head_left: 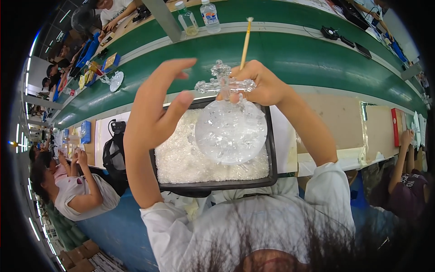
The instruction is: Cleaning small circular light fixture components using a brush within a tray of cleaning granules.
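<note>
A clear cross-shaped ornament with a round, transparent disc hangs above a black tray of small, clear, glittering beads. My right hand is closed around the ornament near the cross. The same hand also grips a thin brush with a pale wooden handle, its light tip pointing up. To the left of the cross, my left hand is open, thumb and fingers apart, holding nothing. Clear bits cover the disc's surface. My right fingers are partly hidden behind the cross.
Beyond the tray runs a green conveyor belt, with another clear ornament on it at left. Two bottles stand on the far ledge. A black bag lies left of the tray. Co-workers sit at left and right.
</note>
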A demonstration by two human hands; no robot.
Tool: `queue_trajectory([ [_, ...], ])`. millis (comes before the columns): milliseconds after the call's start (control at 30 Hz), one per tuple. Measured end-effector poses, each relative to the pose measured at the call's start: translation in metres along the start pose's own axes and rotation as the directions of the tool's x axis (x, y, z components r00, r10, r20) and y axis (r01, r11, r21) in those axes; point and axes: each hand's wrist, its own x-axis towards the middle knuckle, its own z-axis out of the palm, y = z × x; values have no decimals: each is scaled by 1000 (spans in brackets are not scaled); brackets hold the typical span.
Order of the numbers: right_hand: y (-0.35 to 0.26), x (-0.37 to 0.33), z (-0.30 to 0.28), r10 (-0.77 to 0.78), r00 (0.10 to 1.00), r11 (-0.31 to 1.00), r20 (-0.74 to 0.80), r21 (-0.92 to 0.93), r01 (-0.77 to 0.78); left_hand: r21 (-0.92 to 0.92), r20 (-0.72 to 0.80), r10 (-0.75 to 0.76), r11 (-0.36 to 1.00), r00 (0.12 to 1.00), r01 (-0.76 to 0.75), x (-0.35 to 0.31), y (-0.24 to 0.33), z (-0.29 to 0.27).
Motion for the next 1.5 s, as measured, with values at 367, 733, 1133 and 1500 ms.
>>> queue_trajectory([
  [367, 22, 1, 12, -82, 996, 996, 37, 28, 80, -341, 46, 105, 936, 993, -84, 27, -3, 26],
  [733, -32, -62, -21, -91, 974, 995, -209, 24, 98, -103, -259, 205, 966, 944, -238, -5, -9, 28],
  [1133, -75, -117, 24, -304, 879, 935, -367, 62, 349, -270, -499, 186, 895, 846, -356, -22, -39, 39],
  [1500, -39, -139, 83, -242, 713, 965, -658, -239, 108, -28, -420, -101, 995, 902, 99, -33, -15, 52],
])
